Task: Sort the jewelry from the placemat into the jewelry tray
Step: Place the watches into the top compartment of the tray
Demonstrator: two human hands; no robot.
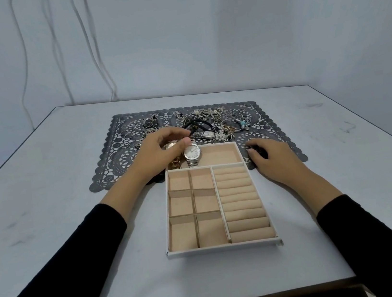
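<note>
Tray: white-walled rectangular jewelry tray with beige lining (225,247), near centre of the pale table (45,194). It has small square cells on the left, ring rolls on the right and one wide far compartment.
Right hand (274,157): rests on the mat at the tray's far right corner, fingers bent. Whether they hold anything cannot be told.
Left hand (162,150): over the far compartment's left end, fingers curled about a rose-gold metal watch (170,145). A firm grip cannot be confirmed.
Silver watch: silver-coloured metal watch with white dial (192,152), in the far compartment, just beside the left thumb.
Placemat: dark grey lace-cut placemat (112,170), beyond the tray. It carries a tangled pile of chains, rings and bracelets (210,116).
Handling: the watches are probably dense, with rigid cases and limp link bands, so grip the case sides. The chains are probably light and snag-prone, so lift them singly.
</note>
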